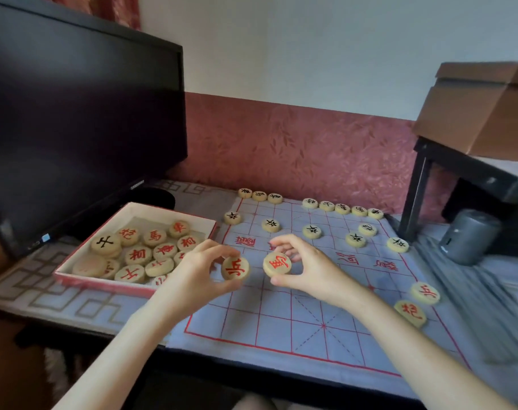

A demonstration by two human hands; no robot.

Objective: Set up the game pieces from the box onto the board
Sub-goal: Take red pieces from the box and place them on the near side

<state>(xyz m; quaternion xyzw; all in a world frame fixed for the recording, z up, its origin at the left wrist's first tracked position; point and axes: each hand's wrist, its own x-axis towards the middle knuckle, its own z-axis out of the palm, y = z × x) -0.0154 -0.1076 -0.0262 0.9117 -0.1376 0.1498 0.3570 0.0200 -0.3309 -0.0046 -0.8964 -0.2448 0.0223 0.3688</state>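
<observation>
you're facing a white wall (281, 39) with a red leaf-patterned band (296, 149) below it — a dark monitor (74, 113) stands at your left, a cardboard box (482, 113) on a black stand (416, 190) at your right.

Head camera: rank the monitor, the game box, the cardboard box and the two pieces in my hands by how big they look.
1. monitor
2. game box and cardboard box: too close to rank, the latter cropped.
3. piece in the left hand and piece in the right hand: alike.
</observation>
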